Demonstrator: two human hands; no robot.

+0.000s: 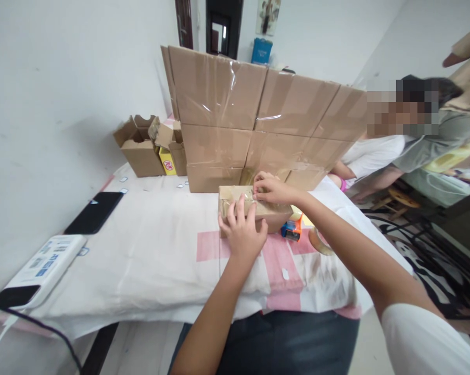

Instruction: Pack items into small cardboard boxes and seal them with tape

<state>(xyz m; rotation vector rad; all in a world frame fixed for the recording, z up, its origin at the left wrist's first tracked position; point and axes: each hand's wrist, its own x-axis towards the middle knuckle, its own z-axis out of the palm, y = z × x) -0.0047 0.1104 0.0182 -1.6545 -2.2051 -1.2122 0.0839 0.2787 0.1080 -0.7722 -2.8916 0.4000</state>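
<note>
A small cardboard box (276,211) lies on the cloth-covered table in front of me, with shiny packing tape (247,196) across its top. My left hand (243,228) rests on the near left of the box, fingers spread over its top and front. At the top's far edge, my right hand (271,188) is closed in a pinch on the packing tape; its fingertips partly hide the tape. Just right of the box is an orange and blue tape dispenser (292,229). A roll of tape (319,241) lies beyond it, partly behind my right forearm.
Stacked cardboard boxes (219,104) form a wall behind the small box. Open cartons (143,156) stand at the back left. A black phone-like slab (96,212) and a white power strip (47,265) lie along the left edge. Another person (379,156) is at the right.
</note>
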